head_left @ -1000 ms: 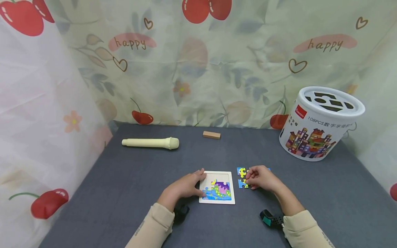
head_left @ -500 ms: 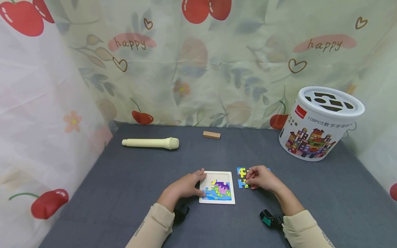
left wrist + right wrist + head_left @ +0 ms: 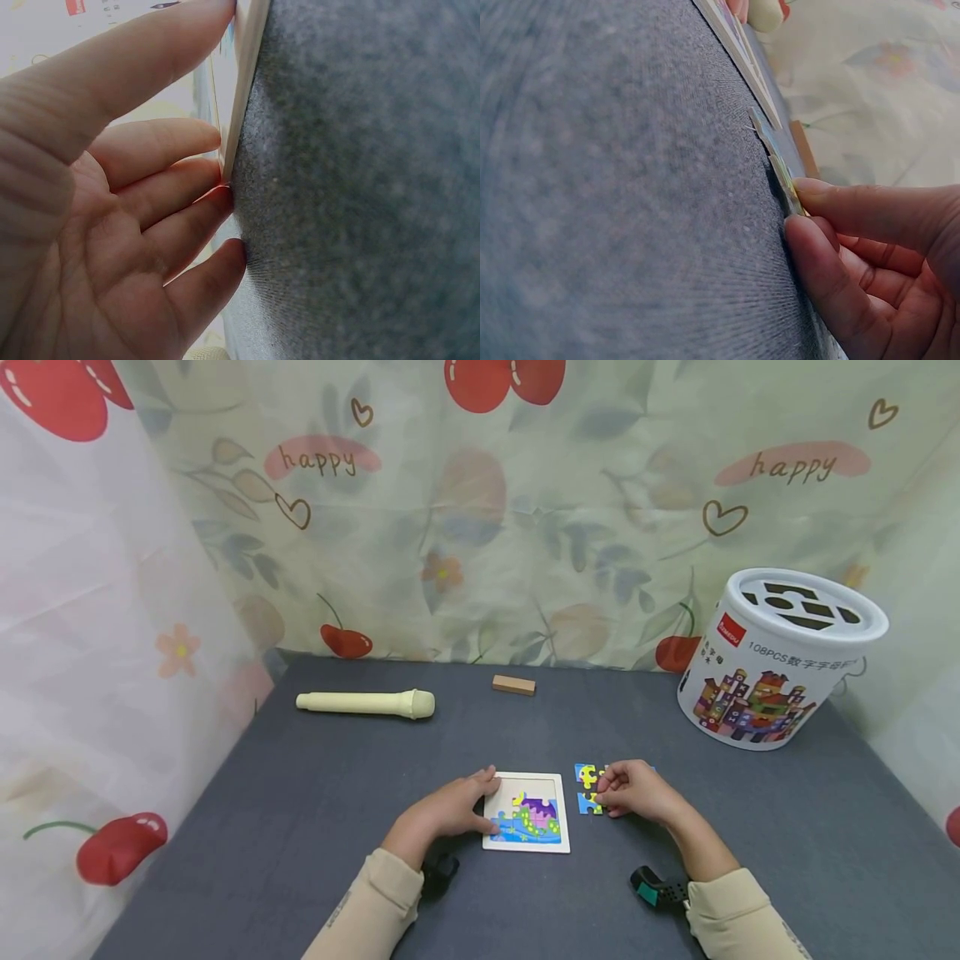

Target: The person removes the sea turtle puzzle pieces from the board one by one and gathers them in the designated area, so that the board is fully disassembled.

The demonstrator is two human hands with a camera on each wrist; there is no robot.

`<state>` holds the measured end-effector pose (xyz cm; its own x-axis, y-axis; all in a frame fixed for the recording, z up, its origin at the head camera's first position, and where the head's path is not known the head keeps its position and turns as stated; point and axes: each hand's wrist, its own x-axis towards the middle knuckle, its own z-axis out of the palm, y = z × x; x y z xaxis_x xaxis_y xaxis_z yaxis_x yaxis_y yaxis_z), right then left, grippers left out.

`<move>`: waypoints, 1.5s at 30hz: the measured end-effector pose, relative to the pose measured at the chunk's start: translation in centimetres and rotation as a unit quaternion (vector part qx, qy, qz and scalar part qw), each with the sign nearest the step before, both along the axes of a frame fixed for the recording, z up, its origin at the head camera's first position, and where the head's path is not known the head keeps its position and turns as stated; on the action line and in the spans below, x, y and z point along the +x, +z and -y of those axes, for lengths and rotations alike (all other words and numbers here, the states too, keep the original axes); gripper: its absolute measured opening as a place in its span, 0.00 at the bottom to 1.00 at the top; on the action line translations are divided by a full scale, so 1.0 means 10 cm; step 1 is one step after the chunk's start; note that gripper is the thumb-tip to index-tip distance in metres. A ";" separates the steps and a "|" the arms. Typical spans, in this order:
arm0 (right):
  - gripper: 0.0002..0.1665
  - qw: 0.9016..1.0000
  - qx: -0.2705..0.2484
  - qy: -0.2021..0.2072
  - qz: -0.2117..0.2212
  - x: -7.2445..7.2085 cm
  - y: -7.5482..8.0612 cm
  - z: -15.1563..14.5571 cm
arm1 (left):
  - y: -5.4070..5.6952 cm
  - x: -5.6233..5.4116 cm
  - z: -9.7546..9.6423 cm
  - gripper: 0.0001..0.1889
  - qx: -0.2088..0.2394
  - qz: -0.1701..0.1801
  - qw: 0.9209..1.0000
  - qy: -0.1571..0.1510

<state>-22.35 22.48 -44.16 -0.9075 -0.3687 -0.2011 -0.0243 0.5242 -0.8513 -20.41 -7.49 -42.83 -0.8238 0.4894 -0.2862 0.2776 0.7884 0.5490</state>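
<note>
A square wooden puzzle tray (image 3: 522, 849) lies flat, its lower part filled with joined pieces in blue, purple and green. My left hand (image 3: 447, 811) rests along the tray's left side, thumb on the lower left and forefinger near the upper left corner. In the left wrist view, the fingers (image 3: 172, 184) are fairly straight and touch the tray's edge (image 3: 244, 97). To the tray's right, my right hand (image 3: 639, 791) pinches a puzzle piece (image 3: 786, 185) between thumb and finger, low over the cloth. Loose blue-and-yellow pieces (image 3: 585, 774) lie beside it, partly hidden by the hand.
Farther back lie a cream toy microphone (image 3: 365, 703) and a small brown wooden block (image 3: 513, 685). A large white tub (image 3: 772, 660) with a lid of cut-out shapes stands at the back right. Behind the dark grey tabletop (image 3: 300, 777) hangs a printed curtain (image 3: 517, 552).
The head view has shifted very slightly. Both hands, the tray and the loose pieces keep their places.
</note>
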 end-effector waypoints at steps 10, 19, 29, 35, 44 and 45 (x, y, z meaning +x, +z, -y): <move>0.09 1.000 0.006 -0.014 -0.002 0.02 0.01 0.01 | 0.00 -0.01 -0.01 0.39 -0.001 0.000 1.000 -0.002; 0.08 1.000 0.010 -0.020 0.001 0.03 0.02 0.03 | 0.01 0.00 -0.01 0.39 -0.001 0.000 1.000 -0.002; 0.08 1.000 0.016 -0.023 -0.005 0.03 0.03 0.04 | 0.02 0.01 -0.01 0.39 -0.001 0.003 1.000 0.001; 0.08 1.000 0.017 -0.025 -0.006 0.03 0.02 0.04 | 0.01 0.01 -0.01 0.39 0.000 -0.002 1.000 -0.002; 0.07 0.999 0.023 -0.017 -0.020 0.04 0.03 0.05 | 0.01 0.00 0.00 0.39 -0.001 -0.001 1.000 -0.001; 0.07 0.999 0.024 -0.014 -0.023 0.04 0.03 0.04 | 0.01 0.00 -0.01 0.39 -0.002 -0.001 1.000 -0.002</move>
<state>-21.99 22.04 -43.83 -0.9262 -0.3334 -0.1763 -0.0468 0.5654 -0.8235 -20.37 -7.44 -42.74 -0.8225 0.4916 -0.2861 0.2824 0.7895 0.5449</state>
